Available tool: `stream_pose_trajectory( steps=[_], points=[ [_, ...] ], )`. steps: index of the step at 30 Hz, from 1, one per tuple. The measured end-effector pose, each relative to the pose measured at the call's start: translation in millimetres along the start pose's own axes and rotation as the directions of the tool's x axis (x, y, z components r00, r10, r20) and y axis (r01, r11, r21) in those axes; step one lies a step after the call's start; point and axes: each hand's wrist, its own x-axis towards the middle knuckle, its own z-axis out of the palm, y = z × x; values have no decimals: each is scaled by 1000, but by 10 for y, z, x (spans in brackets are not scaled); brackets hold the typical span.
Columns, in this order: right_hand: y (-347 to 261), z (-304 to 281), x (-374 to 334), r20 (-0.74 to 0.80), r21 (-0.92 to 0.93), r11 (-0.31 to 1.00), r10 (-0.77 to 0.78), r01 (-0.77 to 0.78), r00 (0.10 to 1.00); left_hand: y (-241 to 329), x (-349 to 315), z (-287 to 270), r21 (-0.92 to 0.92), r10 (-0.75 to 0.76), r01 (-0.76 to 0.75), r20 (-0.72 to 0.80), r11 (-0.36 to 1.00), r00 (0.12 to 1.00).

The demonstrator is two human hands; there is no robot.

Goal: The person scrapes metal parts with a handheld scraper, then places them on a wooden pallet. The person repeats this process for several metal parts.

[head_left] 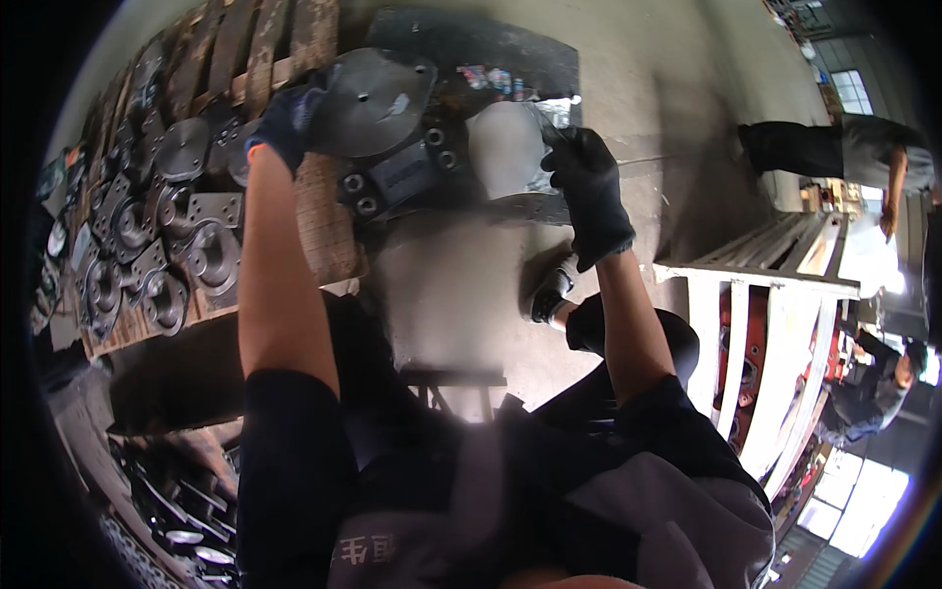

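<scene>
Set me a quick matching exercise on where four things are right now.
1. Left hand
2. Right hand
3. Metal castings
4. Red parts

A. Behind the pale slats, picture right
B. At the left edge of the dark round plate
C. On the wooden pallet, picture left
D. Just right of the pale round piece

Pairs: 1-B, 2-D, 3-C, 4-A.

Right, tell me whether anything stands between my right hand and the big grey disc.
Yes: the pale round piece is between your right hand and the big grey disc, just left of the hand. Nothing visible separates your left hand from the disc's left edge.
</scene>
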Motion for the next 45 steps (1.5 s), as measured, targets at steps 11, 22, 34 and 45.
stream_pose_trajectory(
  steps=[11, 22, 34, 45],
  points=[
    [734, -888, -154, -106, -685, 664, -499, 301, 860, -272, 107, 360, -675, -26, -202, -312, 709, 950],
    [615, -611, -15, 4, -870, 433, -472, 236, 882, 6, -85, 86, -470, -14, -169, -361, 866, 932],
    [731, -610, 39, -22, -738, 624, -404, 258, 914, -124, 10, 210, -488, -6, -129, -264, 863, 964],
    [580, -540, -68, 25, -529, 837, -151, 141, 988, 57, -20, 122, -682, -189, 8, -191, 731, 963]
  ],
)
